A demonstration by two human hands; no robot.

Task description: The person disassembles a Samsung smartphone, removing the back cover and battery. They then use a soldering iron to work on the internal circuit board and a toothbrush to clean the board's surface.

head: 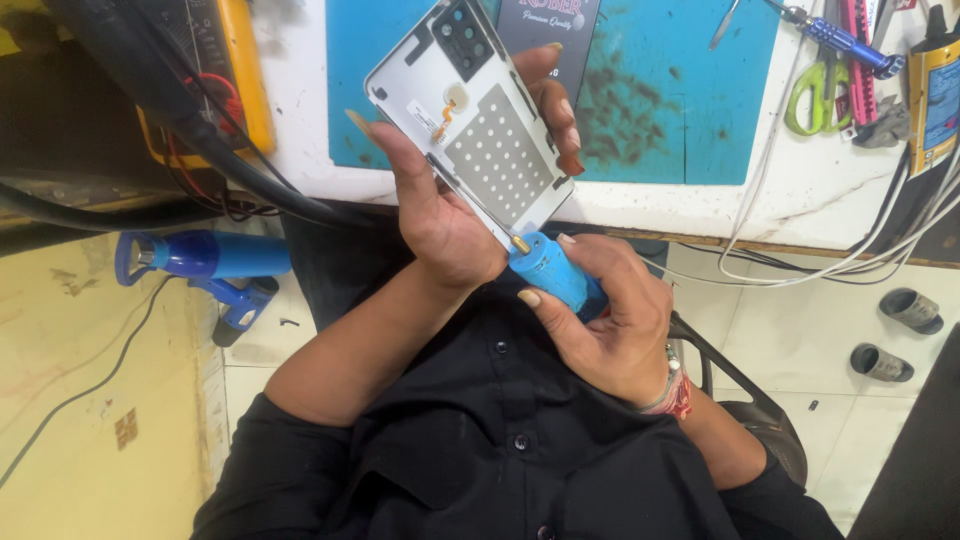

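Silver phone back cover point(478, 120) tilted up in left hand point(440, 215), fingers clasping its edges, steadying it for the blue glue tube's point(552, 272) brass tip, right hand point(610, 320) fingers wrapped round the tube.

White workbench point(300, 110) bore a stained blue mat point(680, 100), green-handled scissors point(815, 95), a blue screwdriver point(845, 40) and white cables point(800, 270).
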